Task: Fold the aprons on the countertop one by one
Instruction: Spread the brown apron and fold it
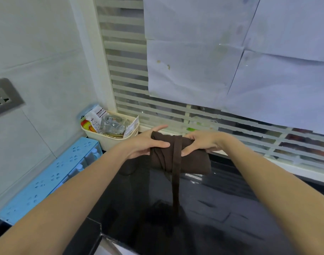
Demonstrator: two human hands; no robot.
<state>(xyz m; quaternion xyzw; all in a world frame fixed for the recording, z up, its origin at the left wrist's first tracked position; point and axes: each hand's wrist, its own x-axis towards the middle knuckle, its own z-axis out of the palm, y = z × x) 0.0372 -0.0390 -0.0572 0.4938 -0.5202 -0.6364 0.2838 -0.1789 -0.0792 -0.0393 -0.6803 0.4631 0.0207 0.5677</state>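
A dark brown apron (192, 161), folded into a compact bundle, is held above the glossy black countertop (212, 208). Its strap (176, 173) is wrapped over the bundle and hangs down to the counter. My left hand (145, 144) grips the bundle's left end, thumb across the front and index finger stretched behind it. My right hand (203, 141) grips the top right part of the bundle, with its thumb beside the strap.
A cream basket (104, 136) of packets and clear wrappers stands in the back left corner. A light blue perforated rack (52, 179) runs along the left wall. A frosted striped window with taped paper sheets is behind. A wall socket (2, 97) is at far left.
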